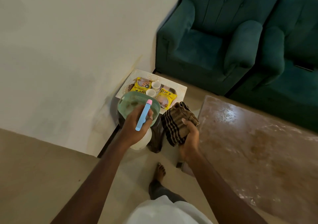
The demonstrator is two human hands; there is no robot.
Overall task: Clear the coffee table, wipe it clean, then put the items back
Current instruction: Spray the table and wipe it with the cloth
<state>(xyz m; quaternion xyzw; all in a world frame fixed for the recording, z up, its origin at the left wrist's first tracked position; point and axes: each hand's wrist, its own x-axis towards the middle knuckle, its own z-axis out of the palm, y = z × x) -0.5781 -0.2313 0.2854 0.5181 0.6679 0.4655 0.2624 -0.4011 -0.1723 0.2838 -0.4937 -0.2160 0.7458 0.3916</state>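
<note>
Blue tube (143, 116), its cap (149, 101) pointing away, is clamped in the left hand (136, 127), cloth (177, 123) in the right hand (189, 139).

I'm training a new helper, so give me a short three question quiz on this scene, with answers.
1. Which hand holds the cloth? A left, B right.
2. True or false: the cups stand on the table.
3. Fill in: the left hand grips a blue ____ with a pink cap.
Key: 1 B, the right hand. 2 false, the cups are on the tray, not the table. 3 tube.
</note>
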